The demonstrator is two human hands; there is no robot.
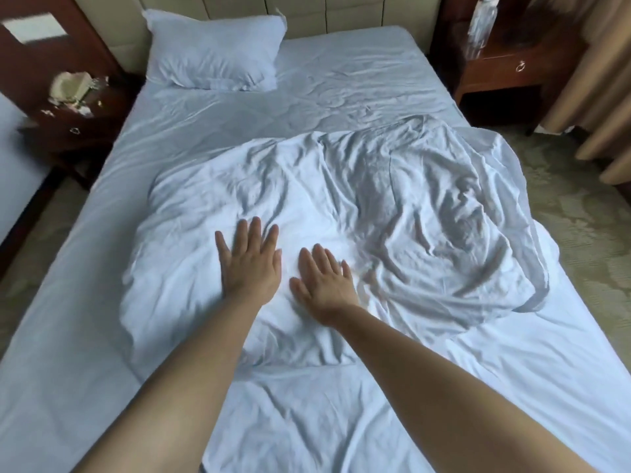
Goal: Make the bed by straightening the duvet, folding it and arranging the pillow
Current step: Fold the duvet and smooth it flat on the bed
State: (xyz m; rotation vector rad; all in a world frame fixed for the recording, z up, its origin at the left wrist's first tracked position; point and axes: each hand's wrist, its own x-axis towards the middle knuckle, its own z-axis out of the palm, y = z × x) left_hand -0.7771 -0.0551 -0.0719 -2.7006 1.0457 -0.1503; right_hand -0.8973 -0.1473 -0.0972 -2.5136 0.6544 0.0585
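Observation:
A white duvet (392, 213) lies crumpled in a heap across the middle of the bed (85, 302), with its right side bunched near the bed's right edge. My left hand (251, 264) rests flat on the duvet's near left part, fingers spread. Just to its right, my right hand (322, 281) also lies flat and open on the fabric. Neither hand grips anything. A white pillow (215, 52) sits at the far left of the bed against the padded headboard (358, 11).
A dark wooden nightstand (78, 107) with small clutter stands left of the bed. Another nightstand (505, 63) carrying a clear bottle (481, 25) stands at the right, beside beige curtains (594, 80). Patterned carpet (580, 206) runs along both sides.

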